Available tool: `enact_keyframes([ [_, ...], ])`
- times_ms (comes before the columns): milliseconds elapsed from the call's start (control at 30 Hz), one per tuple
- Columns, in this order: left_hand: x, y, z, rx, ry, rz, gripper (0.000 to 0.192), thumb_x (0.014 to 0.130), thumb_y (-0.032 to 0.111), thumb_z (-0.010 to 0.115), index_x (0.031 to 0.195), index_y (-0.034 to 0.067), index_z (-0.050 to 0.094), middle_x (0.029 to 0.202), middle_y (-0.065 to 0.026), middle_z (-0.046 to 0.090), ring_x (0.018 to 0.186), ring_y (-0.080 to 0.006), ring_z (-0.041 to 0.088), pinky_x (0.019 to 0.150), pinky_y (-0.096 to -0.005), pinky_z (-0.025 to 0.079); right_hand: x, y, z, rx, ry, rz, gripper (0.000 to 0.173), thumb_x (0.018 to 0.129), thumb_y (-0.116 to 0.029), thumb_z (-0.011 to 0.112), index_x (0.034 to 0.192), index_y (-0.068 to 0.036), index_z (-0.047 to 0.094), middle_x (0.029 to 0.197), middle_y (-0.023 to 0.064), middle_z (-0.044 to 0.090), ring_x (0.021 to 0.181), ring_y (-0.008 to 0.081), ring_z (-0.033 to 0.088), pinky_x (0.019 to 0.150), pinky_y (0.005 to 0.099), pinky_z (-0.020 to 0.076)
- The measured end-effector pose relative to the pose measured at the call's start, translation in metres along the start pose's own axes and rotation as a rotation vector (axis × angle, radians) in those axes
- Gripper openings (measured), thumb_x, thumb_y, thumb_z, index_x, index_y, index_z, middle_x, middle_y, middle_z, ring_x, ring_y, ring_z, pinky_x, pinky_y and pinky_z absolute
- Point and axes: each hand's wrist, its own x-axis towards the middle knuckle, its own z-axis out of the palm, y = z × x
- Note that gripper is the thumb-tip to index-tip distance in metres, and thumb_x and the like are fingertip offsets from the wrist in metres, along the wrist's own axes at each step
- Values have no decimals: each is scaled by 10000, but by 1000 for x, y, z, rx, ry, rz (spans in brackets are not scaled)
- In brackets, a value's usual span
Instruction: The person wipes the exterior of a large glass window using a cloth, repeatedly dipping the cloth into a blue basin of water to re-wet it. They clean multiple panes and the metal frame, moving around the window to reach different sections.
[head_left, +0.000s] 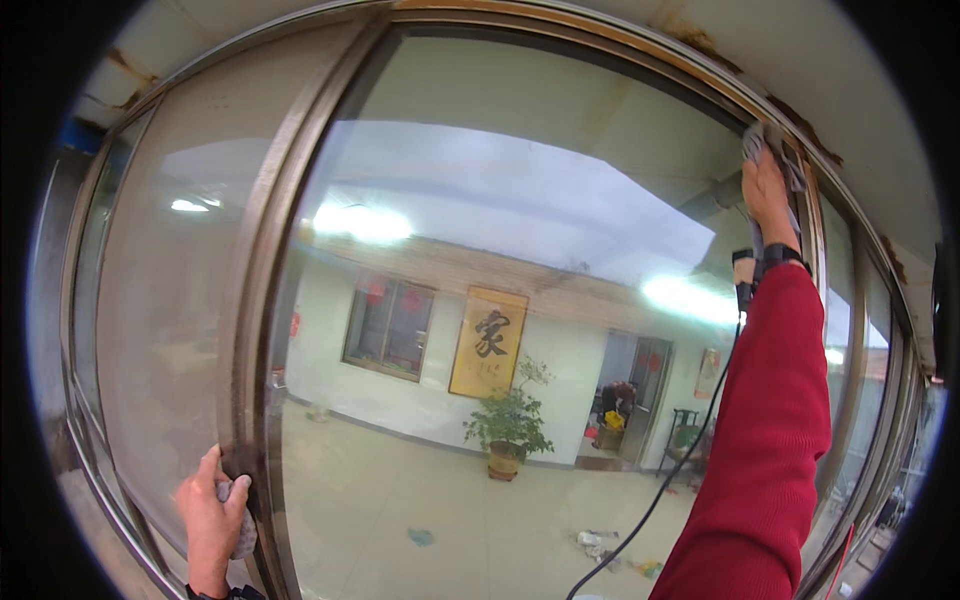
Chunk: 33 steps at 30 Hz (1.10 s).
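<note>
My right hand (766, 187) is raised to the upper right corner of a large glass pane (450, 262), pressing a crumpled grey cloth (796, 176) against the glass and its frame. A red sleeve (772, 420) covers that arm, with a black band at the wrist. Low on the left, my left hand (206, 506) holds another grey cloth (244, 529) between thumb and fingers, beside the brown metal upright (259, 300) of the window frame. Its fingertips reach the edge of that upright.
A black cable (667, 480) hangs from a small device (742, 270) by my right wrist. Through the glass appear a potted plant (506, 427), a framed yellow calligraphy panel (487, 341) and a person (621, 394) in a doorway. A hazy pane (172, 300) stands left.
</note>
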Motion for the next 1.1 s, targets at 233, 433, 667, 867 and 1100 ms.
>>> enact_keyframes([
  [233,-3,-6,5,28,46,-23,497,743,118,791,1198,0,630,683,-96,640,634,-328,624,597,-431,462,10,-33,19,118,50,108,546,895,-232,531,1414,-73,476,1293,281,586,1152,488,572,993,515,459],
  [433,0,-12,0,-18,-7,-32,492,724,116,795,1171,-13,636,667,-76,644,606,-310,625,608,-434,470,32,-196,43,-9,-27,120,496,867,-175,563,1353,-96,507,1202,269,624,1098,458,609,935,500,493],
  [667,2,-13,1,22,-8,33,537,730,108,788,1213,-14,588,694,-91,656,608,-318,625,629,-434,471,15,-441,62,178,-197,-235,427,864,-221,492,1256,-69,565,1265,264,596,1224,453,545,1021,571,415],
  [867,1,-12,4,62,-35,18,522,756,134,784,1216,-8,580,690,-88,651,612,-324,629,631,-445,469,-29,-532,59,465,-35,-503,419,865,-259,485,1232,-60,509,1158,283,626,1052,506,589,947,633,387],
  [1100,7,-7,7,90,-40,-73,520,774,168,775,1257,66,611,705,-84,667,652,-342,655,614,-454,494,-105,-499,30,300,78,-567,599,830,-102,533,1411,-27,409,1359,312,494,1304,489,415,1088,634,289],
])
